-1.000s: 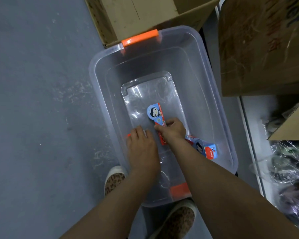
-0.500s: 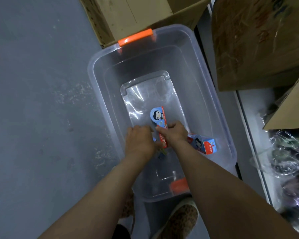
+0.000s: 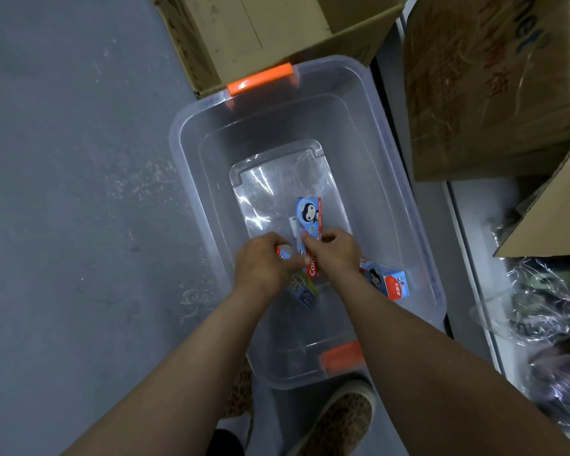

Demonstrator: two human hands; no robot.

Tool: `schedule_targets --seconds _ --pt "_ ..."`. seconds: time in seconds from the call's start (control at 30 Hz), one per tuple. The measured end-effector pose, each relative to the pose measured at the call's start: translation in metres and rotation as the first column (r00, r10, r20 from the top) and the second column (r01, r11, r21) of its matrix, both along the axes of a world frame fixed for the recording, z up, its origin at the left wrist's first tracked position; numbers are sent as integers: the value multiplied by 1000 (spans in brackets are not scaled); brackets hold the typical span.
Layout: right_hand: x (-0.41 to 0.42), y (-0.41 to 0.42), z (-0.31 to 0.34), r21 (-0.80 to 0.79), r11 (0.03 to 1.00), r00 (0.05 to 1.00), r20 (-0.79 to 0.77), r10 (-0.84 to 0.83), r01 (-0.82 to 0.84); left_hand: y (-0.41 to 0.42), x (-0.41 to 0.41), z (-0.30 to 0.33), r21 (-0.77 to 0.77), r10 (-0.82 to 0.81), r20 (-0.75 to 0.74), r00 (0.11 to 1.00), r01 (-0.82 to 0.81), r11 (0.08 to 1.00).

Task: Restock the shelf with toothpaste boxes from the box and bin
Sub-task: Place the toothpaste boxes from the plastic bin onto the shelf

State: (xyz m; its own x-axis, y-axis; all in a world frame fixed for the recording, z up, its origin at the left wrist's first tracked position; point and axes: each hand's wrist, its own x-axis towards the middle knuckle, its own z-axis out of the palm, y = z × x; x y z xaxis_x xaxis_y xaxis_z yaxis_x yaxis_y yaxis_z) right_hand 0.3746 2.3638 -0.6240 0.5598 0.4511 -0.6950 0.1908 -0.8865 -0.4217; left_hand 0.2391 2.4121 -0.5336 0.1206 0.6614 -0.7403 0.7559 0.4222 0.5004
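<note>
Hands inside bin (image 3: 191,153): right hand (image 3: 334,253) pinches toothpaste box (image 3: 308,213); left hand (image 3: 264,264) grips another. Risk: loose pinch drops box; third box (image 3: 387,281), beside right wrist, overlooked.

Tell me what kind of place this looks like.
Probably a shop stockroom or store aisle. Worn brown cardboard cartons stand on the grey concrete floor, plastic-wrapped goods sit along the right, and both hands reach into a clear plastic bin holding blue toothpaste boxes.
</note>
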Motion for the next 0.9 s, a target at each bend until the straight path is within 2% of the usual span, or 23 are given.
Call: schedule_targets --seconds 0.2,0.27,0.43,0.53,0.7,0.9 --pt "2 14 41 115 966 957 -207 -203 230 -4 -3 36 -161 243 128 961 -222 962" --pt "4 21 71 178 935 922 -300 -244 305 -2 -4 57 -211 318 152 936 -284 935" --pt "10 36 169 289 874 879 -398 -261 391 5 -5 138 -285 440 202 875 -378 881" --pt "15 40 242 366 796 842 -443 -307 482 6 -8 204 -301 504 253 826 -428 852" --pt "21 33 375 418 640 727 -592 -346 645 14 -26 320 -301 567 318 760 -486 821" --pt "27 4 522 558 401 687 -605 -402 726 26 -33 448 -266 474 471 745 -392 881"
